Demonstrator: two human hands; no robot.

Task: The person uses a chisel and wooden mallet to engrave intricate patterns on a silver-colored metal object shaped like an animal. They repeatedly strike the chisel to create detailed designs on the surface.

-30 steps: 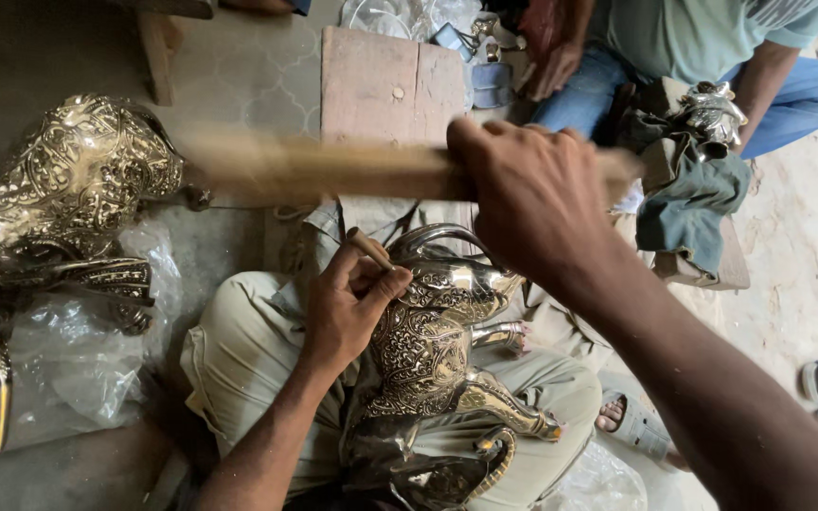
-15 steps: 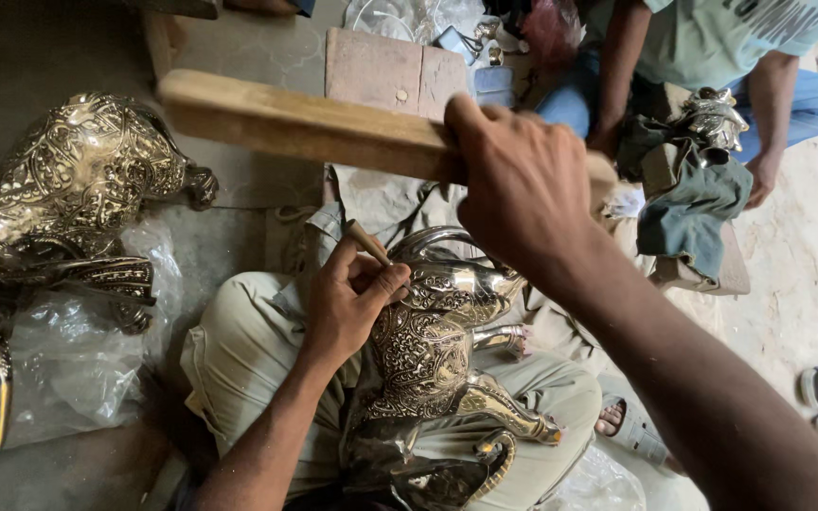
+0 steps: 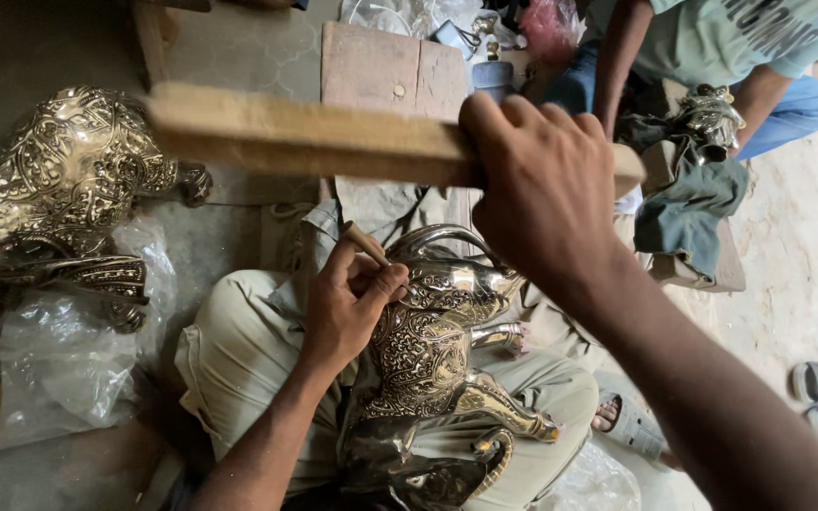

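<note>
On lap: left hand point(image 3: 352, 308) pinches chisel point(image 3: 364, 242) against brass figure point(image 3: 428, 350); right hand point(image 3: 546, 185) grips wooden bat point(image 3: 305, 137), now raised again between blows.

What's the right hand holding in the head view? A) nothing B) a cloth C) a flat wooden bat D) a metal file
C: the right hand has a closed grip on a flat wooden bat, raised above the brass animal figure on the lap, while the left hand pinches a thin punch against the figure.
</note>
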